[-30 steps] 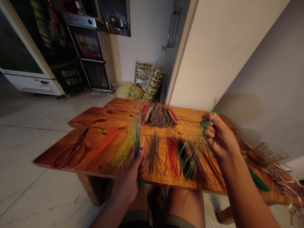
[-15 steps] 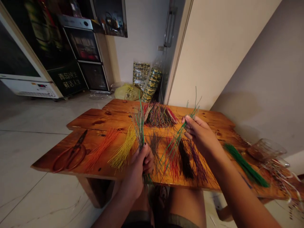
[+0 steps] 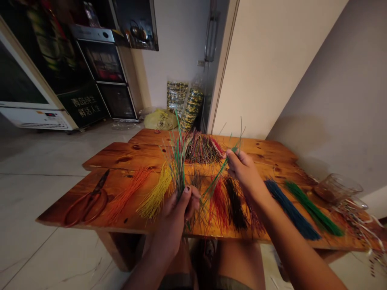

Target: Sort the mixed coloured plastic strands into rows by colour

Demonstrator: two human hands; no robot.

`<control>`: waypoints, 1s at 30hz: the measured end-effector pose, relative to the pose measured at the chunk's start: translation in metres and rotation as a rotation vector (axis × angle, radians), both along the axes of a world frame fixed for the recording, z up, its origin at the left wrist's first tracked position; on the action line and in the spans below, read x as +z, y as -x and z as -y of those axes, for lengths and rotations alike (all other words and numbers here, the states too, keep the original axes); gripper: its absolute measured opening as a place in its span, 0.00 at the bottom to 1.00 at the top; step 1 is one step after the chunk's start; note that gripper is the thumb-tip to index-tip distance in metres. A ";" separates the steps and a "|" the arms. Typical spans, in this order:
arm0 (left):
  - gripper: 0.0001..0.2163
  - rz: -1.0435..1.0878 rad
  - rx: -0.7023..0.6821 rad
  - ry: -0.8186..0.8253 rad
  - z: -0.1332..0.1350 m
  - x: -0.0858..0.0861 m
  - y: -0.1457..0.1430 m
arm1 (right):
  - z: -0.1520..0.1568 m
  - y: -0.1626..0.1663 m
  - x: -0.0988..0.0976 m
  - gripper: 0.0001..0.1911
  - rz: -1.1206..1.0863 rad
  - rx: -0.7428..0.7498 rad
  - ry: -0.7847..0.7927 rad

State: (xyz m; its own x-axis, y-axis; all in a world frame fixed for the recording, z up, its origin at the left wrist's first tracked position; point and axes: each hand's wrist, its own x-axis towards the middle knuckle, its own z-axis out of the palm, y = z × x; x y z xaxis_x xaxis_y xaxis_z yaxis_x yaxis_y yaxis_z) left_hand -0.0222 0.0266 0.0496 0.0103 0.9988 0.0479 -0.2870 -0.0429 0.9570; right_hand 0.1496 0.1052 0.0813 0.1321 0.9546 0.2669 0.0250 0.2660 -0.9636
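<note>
My left hand is closed around an upright bundle of thin green and grey wires, whose loose ends fan out above the thumb. To its right, my right hand pinches a smaller bunch of green wires slanting down to the left. Under and between my hands, sorted piles lie on the wooden table: grey strands, red strands and black strands. A yellow bundle and an orange bundle are left of my left hand. Behind them sits a large mixed-colour heap.
Red-handled scissors lie at the wooden table's left end. Blue and green bundles rest right of my right forearm, near a clear glass container and tangled strips. A wall panel rises behind.
My right hand has moved slightly left and down with its green wires, nearer my left hand. The blue bundle, hidden before behind my forearm, now shows. The view has shifted slightly.
</note>
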 end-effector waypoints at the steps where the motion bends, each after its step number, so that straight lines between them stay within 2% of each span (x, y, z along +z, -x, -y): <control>1: 0.14 -0.047 0.013 -0.006 -0.001 0.000 -0.001 | 0.000 0.001 -0.002 0.14 0.009 -0.004 -0.013; 4: 0.13 -0.175 0.070 -0.072 -0.006 0.000 -0.007 | 0.002 0.009 -0.005 0.14 -0.004 -0.005 -0.031; 8: 0.10 -0.325 0.176 -0.294 -0.016 -0.002 -0.016 | 0.005 0.026 -0.005 0.14 -0.080 0.023 0.005; 11: 0.11 -0.501 0.225 -0.391 -0.023 -0.006 -0.018 | 0.005 0.034 -0.006 0.15 -0.117 0.023 0.001; 16: 0.14 -0.754 0.279 -0.512 -0.027 -0.012 -0.016 | 0.003 0.039 -0.011 0.17 -0.191 0.078 -0.007; 20: 0.19 -0.905 0.300 -0.690 -0.028 -0.014 -0.014 | 0.005 0.041 -0.013 0.16 -0.273 0.105 -0.038; 23: 0.19 -1.023 0.327 -0.818 -0.031 -0.013 -0.012 | 0.008 0.044 -0.010 0.15 -0.343 0.078 -0.054; 30: 0.17 -1.237 0.358 -0.933 -0.036 -0.005 -0.008 | 0.015 0.050 -0.008 0.16 -0.513 0.106 0.057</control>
State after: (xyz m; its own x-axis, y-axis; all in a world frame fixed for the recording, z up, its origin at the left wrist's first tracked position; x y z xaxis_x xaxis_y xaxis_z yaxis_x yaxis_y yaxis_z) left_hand -0.0137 0.0623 0.0447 0.2869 0.5843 0.7591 0.7680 -0.6140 0.1823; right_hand 0.1001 0.0906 0.0733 0.1339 0.9810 0.1402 -0.4784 0.1879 -0.8578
